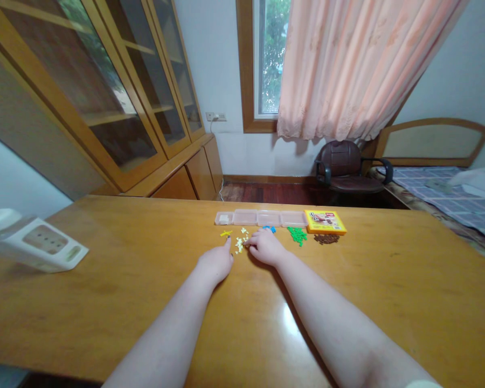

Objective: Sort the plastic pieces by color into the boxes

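Observation:
A small pile of pale cream pieces (241, 242) lies on the wooden table between my hands. My left hand (216, 262) rests just left of it, index finger stretched forward and thumb apart. Its fingertip is close to a few yellow pieces (226, 233). From the right, my right hand (265, 247) reaches to the pile's edge with a finger extended onto the cream pieces; nothing is visibly gripped. Blue pieces (270, 229) show partly behind that hand. Farther right are a heap of green pieces (297, 235) and a heap of brown pieces (326, 238).
Behind the heaps stands a clear compartment tray (246, 217), with a yellow box (325, 222) at its right end. A white plastic container (44, 245) is at the table's left. Beyond the table are a glass-door cabinet (145, 108), an office chair (343, 167) and a bed (440, 180).

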{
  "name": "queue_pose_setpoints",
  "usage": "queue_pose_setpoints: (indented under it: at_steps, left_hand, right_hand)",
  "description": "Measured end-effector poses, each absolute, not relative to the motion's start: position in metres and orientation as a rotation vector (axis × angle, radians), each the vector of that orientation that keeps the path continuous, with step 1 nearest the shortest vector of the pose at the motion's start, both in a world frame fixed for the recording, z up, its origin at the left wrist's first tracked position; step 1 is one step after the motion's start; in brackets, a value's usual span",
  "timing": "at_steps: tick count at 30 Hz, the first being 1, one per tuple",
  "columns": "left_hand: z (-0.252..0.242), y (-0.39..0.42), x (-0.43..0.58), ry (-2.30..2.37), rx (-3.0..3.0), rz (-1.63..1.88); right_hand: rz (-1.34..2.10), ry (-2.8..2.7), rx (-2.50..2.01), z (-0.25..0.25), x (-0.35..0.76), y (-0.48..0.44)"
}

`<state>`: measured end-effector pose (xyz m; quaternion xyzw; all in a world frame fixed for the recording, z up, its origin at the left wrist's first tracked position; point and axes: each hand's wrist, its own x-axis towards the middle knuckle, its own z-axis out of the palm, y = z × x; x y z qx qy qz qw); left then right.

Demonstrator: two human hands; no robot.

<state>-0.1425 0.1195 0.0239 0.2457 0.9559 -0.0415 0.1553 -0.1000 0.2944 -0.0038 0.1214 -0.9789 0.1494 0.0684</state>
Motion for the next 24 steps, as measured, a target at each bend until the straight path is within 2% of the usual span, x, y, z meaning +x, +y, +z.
queue_pose_setpoints:
  at_steps: [13,24]
  left_hand:
    - [0.011,0.123,-0.149,2.782,0.753,-0.073]
    - [0.039,0.12,-0.119,2.717,0.941,-0.078]
  right_hand:
    - [0.471,-2.896,0.436,-0.008,-0.102,0.295]
    - [0.513,-2.829,0.463,-0.009,-0.104,0.295]
